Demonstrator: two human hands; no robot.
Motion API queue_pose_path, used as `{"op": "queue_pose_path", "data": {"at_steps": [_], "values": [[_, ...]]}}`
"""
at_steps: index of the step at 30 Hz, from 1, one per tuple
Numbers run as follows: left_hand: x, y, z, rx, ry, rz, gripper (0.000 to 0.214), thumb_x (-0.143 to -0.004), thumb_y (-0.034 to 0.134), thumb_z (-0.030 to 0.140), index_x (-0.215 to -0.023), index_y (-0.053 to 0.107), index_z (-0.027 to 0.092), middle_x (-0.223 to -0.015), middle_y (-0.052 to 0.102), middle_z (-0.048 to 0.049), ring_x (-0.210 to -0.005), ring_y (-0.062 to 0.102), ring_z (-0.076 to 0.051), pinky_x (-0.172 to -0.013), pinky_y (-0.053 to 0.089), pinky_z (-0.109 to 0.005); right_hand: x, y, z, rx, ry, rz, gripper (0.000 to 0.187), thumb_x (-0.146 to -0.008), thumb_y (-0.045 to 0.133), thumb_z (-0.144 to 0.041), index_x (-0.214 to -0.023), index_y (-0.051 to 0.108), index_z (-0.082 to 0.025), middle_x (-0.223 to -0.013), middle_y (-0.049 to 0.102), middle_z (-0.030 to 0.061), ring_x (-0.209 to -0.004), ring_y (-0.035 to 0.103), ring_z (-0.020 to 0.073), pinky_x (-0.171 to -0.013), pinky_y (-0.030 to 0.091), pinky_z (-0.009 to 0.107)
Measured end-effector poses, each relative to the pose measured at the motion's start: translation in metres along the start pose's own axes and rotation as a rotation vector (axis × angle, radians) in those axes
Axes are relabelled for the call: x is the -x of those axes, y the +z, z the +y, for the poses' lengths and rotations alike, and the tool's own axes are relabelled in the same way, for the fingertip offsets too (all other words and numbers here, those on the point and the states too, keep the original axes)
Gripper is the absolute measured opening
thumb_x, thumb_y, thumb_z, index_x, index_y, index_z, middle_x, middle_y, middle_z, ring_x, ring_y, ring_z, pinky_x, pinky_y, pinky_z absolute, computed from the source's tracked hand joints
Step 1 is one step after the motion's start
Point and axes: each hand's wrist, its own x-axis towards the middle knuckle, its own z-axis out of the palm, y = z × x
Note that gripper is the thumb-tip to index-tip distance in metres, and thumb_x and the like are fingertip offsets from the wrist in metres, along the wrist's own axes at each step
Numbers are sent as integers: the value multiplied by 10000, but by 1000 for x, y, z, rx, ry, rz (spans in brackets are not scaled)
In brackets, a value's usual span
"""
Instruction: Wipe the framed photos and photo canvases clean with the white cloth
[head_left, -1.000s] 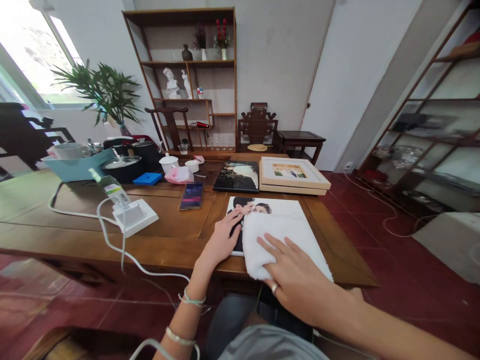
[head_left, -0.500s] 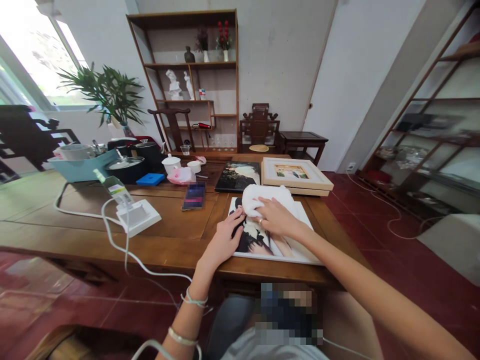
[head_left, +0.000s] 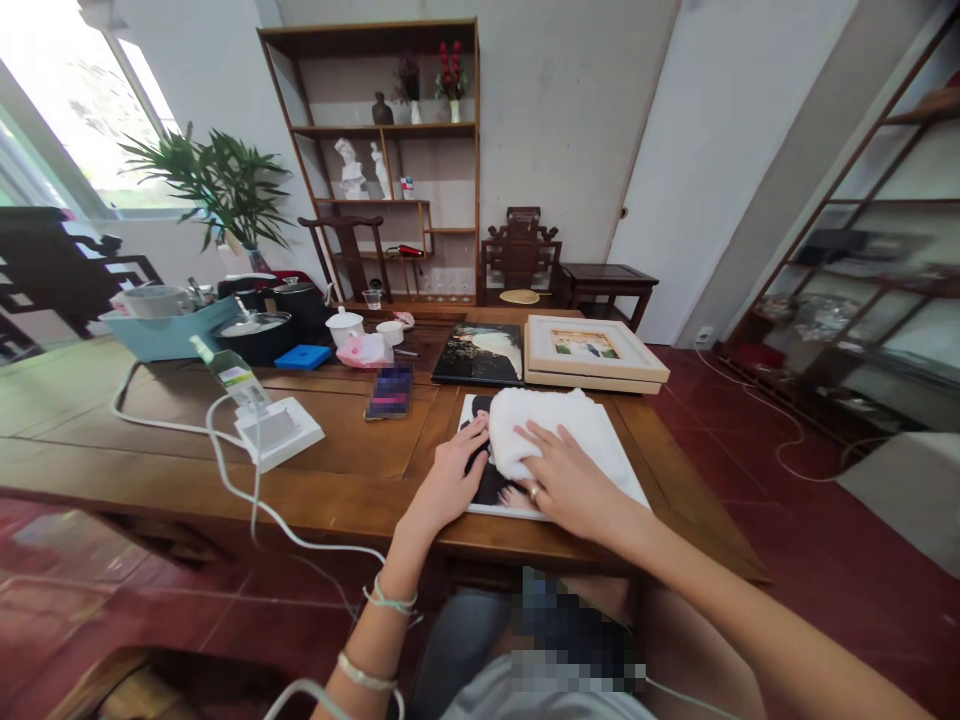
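A large photo print (head_left: 622, 475) lies flat on the wooden table (head_left: 352, 455) right in front of me. My left hand (head_left: 448, 482) rests open on the print's left edge, fingers spread flat. My right hand (head_left: 564, 478) presses flat on a folded white towel (head_left: 555, 420) that covers the upper middle of the print. A ring shows on one finger of that hand.
Behind the print lie a dark photo panel (head_left: 480, 353) and stacked framed pictures (head_left: 592, 351). To the left are a phone (head_left: 388, 391), a white box (head_left: 279, 432) with a trailing cable, a blue block, cups, a pot and a teal tray. Shelves and chairs stand beyond.
My right hand pushed the towel from the near edge of the print to the far edge, then drew it back toward the middle. My left hand stayed on the print's left edge.
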Motion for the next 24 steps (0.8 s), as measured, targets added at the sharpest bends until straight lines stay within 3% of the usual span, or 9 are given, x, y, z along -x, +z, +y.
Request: {"op": "queue_pose_path", "data": {"at_steps": [4,8,13,18,21,24], "values": [[0,-1,2,-4,-15,-19,392,-882,420,140,-1236,582,180,-1397,483,-100,-1328,401,-218,-1113,312,-438,40,-4,-26,-33,-17,-50,311,-842,454,-158,-1051,683,-129,-1475,335,146,-1382,221,319,-1098,183,564],[1,0,1,-1,-48,-18,397,-882,426,147,-1253,568,163,-1403,472,-117,-1322,410,-239,-1103,319,-461,57,-6,-29,-71,-20,-29,309,-818,455,-141,-1017,691,-148,-1460,371,108,-1380,243,278,-1116,189,529],[2,2,-4,-3,-37,1,381,-878,440,163,-1230,585,135,-1389,483,-142,-1315,419,-246,-1105,313,-456,37,-2,-4,-90,58,21,323,-817,444,-145,-1039,679,-149,-1428,426,111,-1373,271,237,-1123,191,490],[2,2,-2,17,-42,9,376,-906,408,209,-1233,578,134,-1387,490,-135,-1319,413,-237,-1113,302,-441,4,3,13,-34,133,76,370,-824,454,-154,-1146,635,-134,-1437,408,132,-1364,284,271,-1100,201,526],[2,1,1,62,-33,50,411,-950,328,279,-1298,511,160,-1388,498,-104,-1313,424,-199,-1121,297,-396,-6,4,8,-25,94,65,349,-823,465,-146,-1118,652,-145,-1443,394,142,-1363,277,309,-1078,199,577],[3,-1,2,88,-22,108,456,-963,295,338,-1368,414,164,-1428,449,-104,-1326,403,-185,-1125,287,-383,-6,3,-2,-67,-43,49,272,-821,490,-148,-997,697,-149,-1444,393,142,-1372,250,317,-1086,166,584]]}}
